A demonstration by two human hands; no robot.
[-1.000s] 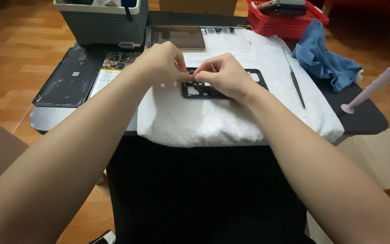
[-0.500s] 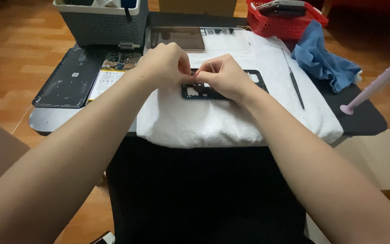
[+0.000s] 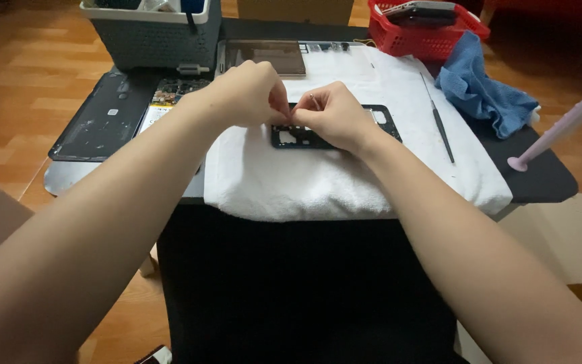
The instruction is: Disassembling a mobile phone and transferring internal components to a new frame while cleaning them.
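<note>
Both grips pinch together — left hand (image 3: 249,94) and right hand (image 3: 331,116) meet fingertip to fingertip on the far edge of the flat black plastic phone frame (image 3: 335,131), mid white towel (image 3: 345,182). Open towel lies nearer; a thin metal pick (image 3: 441,127) lies right, a grey basket (image 3: 153,34) far left on the bench (image 3: 547,176).

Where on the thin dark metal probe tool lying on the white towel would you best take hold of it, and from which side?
Grip the thin dark metal probe tool at mid-shaft, pinching across its width from above. It lies flat on the white towel, running front to back, clear to the right of the right hand and the black phone frame. The blue cloth crowds its far end, so the nearer half is probably easier.
</note>
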